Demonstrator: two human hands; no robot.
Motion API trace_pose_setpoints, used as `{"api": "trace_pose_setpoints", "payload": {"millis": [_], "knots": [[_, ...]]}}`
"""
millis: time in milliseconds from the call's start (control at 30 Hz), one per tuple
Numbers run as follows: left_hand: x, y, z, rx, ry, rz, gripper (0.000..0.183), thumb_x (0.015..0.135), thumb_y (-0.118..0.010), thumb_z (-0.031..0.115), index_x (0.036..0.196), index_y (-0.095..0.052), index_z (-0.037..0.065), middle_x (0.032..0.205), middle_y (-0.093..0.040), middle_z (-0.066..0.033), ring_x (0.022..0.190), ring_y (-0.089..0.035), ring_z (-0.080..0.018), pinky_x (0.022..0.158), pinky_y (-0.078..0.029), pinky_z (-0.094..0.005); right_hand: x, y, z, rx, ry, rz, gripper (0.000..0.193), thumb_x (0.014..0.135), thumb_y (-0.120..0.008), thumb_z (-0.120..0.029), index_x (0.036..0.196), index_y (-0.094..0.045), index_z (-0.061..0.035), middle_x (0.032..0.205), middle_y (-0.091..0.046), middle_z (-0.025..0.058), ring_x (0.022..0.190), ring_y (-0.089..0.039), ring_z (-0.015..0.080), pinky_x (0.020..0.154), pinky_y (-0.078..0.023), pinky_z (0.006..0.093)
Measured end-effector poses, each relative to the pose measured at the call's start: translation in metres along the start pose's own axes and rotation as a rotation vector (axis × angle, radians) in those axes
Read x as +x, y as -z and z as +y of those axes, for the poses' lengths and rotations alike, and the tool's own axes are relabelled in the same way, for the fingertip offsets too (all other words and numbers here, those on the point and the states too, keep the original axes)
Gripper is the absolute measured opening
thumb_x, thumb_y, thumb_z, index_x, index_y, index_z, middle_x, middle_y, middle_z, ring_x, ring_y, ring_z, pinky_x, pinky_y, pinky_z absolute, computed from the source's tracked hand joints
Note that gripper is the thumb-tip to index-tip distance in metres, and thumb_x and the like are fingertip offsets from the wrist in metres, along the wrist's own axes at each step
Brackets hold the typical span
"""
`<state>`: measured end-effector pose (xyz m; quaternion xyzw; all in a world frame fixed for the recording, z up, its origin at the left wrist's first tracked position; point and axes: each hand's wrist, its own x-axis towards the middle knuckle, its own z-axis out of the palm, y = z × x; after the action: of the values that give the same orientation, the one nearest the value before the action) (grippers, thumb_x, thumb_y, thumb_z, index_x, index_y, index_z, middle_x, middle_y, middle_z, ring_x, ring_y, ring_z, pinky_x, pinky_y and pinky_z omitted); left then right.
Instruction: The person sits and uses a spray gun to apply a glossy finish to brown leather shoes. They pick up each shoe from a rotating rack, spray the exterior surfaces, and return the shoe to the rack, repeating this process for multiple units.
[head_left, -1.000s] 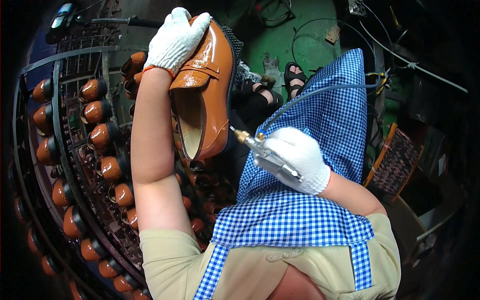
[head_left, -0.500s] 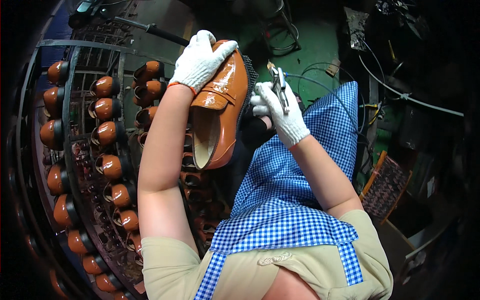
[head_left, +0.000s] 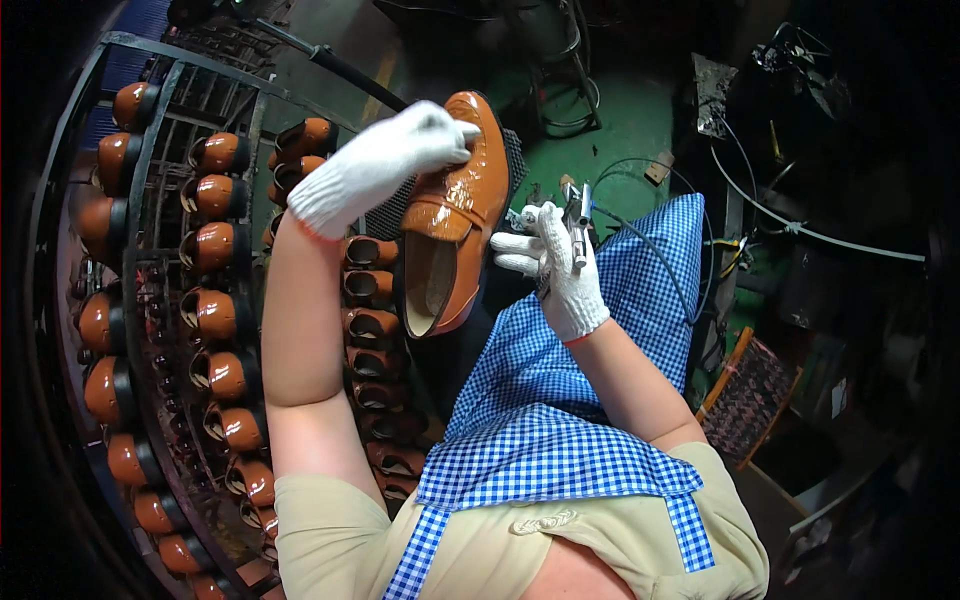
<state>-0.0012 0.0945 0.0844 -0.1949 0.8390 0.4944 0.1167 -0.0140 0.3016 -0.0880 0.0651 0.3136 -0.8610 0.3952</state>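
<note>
A glossy brown loafer (head_left: 455, 215) lies toe away from me on a black studded pad (head_left: 390, 212). My left hand (head_left: 420, 140), in a white knit glove, is over the front of the shoe. Its fingers are curled together and their tips touch the upper; whether they pinch anything is hidden. To the right of the shoe, my right hand (head_left: 565, 270), also gloved, holds a small metal spray gun (head_left: 578, 215) upright, with some fingers extended toward the shoe. A thin hose runs from the spray gun past my apron.
On the left stands a metal rack (head_left: 172, 110) with rows of similar brown shoes (head_left: 215, 250). More shoes (head_left: 370, 325) sit below my left arm. A dark bar (head_left: 340, 70) reaches in behind the pad. A woven-seat chair (head_left: 755, 390) and a pale cable (head_left: 840, 240) are on the right.
My left hand has let go of its grip around the shoe's side and turned over, fingertips now on the upper. My right hand has come slightly nearer me, tilting the spray gun.
</note>
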Motion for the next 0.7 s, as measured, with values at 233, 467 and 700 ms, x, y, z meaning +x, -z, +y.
{"api": "trace_pose_setpoints", "payload": {"millis": [233,467,700], "knots": [[-0.049,-0.016,-0.015,0.553,-0.352,-0.17,0.082,0.077,-0.073,-0.001,0.154,-0.048,0.004,0.159,-0.048,-0.0206,0.147,-0.049,-0.0356,0.123,-0.04,-0.0405,0.014,0.02,0.011,-0.16,0.072,0.053,0.027,0.108,-0.066,-0.025,0.123,-0.059,-0.0031,0.102,-0.066,0.005,0.082,-0.071,0.0141,0.065,-0.06,0.0255],[-0.066,-0.021,-0.027,0.788,-0.42,-0.053,0.085,0.079,-0.08,0.004,0.158,-0.047,0.009,0.162,-0.047,-0.0185,0.153,-0.042,-0.0387,0.125,-0.039,-0.0442,0.038,0.052,0.009,-0.274,0.123,0.042,0.025,0.106,-0.07,-0.023,0.118,-0.062,-0.0025,0.097,-0.07,0.0069,0.079,-0.069,0.0134,0.066,-0.058,0.0263],[-0.064,-0.006,-0.026,0.844,-0.42,-0.158,0.08,0.078,-0.081,0.002,0.153,-0.054,0.009,0.165,-0.045,-0.0156,0.156,-0.039,-0.0369,0.126,-0.038,-0.045,0.041,0.013,-0.002,-0.277,0.21,-0.036,0.029,0.108,-0.067,-0.021,0.126,-0.058,-0.0007,0.104,-0.067,0.0071,0.085,-0.068,0.0128,0.074,-0.06,0.027]]}}
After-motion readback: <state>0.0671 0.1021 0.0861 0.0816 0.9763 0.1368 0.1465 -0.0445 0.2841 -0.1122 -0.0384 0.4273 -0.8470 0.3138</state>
